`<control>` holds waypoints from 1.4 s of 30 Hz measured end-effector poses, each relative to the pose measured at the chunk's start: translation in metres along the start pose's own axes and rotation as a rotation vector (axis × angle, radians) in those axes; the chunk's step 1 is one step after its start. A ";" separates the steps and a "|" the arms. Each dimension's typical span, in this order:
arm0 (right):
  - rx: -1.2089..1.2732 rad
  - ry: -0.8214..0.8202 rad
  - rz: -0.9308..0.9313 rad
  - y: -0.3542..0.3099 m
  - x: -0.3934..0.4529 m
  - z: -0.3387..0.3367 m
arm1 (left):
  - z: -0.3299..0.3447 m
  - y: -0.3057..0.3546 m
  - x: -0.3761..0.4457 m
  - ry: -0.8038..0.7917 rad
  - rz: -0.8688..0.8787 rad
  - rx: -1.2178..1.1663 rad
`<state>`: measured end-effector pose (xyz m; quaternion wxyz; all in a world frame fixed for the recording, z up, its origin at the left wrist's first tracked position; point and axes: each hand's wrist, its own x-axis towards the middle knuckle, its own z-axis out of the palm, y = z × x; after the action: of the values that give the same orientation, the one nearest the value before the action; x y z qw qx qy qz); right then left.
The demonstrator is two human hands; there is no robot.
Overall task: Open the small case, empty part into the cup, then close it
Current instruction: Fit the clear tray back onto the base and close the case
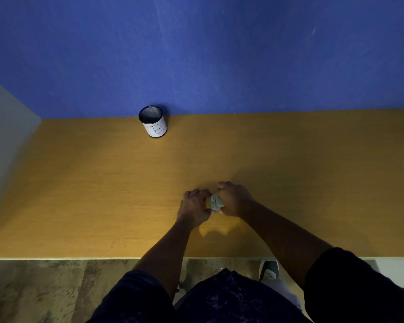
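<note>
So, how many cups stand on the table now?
1: the black mesh cup labelled B stands at the table's far edge, by the blue wall. None seems hidden.

Bare table (289, 159) around lone cup (153, 122)

Dim overall, with a warm cast on the table (79, 183) and a deep blue wall (219, 54). Lit from behind the person: broad soft shadow across the right and near tabletop, a bright patch just near of the hands. Soft, slightly smeared detail throughout. Wide-angle bending at the edges, strongest far left. Darkest in the near sleeves (359, 287).
</note>
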<state>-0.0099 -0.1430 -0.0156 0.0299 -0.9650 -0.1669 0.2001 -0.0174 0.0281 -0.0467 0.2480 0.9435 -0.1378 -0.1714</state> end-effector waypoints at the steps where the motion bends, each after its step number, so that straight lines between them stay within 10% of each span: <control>1: -0.006 -0.003 0.003 -0.001 0.000 0.000 | -0.001 0.000 0.001 -0.014 -0.012 -0.010; 14: 0.359 -0.037 0.066 0.060 -0.024 0.015 | -0.004 0.006 0.004 -0.052 -0.060 0.003; 29: 0.225 -0.022 0.057 0.059 -0.022 0.009 | -0.003 0.004 0.011 -0.090 -0.032 0.071; 42: 0.385 -0.043 0.109 0.051 -0.023 0.015 | -0.003 0.018 0.012 0.010 -0.261 -0.354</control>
<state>-0.0199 -0.1993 -0.0276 0.1995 -0.9446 -0.0737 0.2500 -0.0083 0.0102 -0.0378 0.3862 0.8959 0.0188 -0.2189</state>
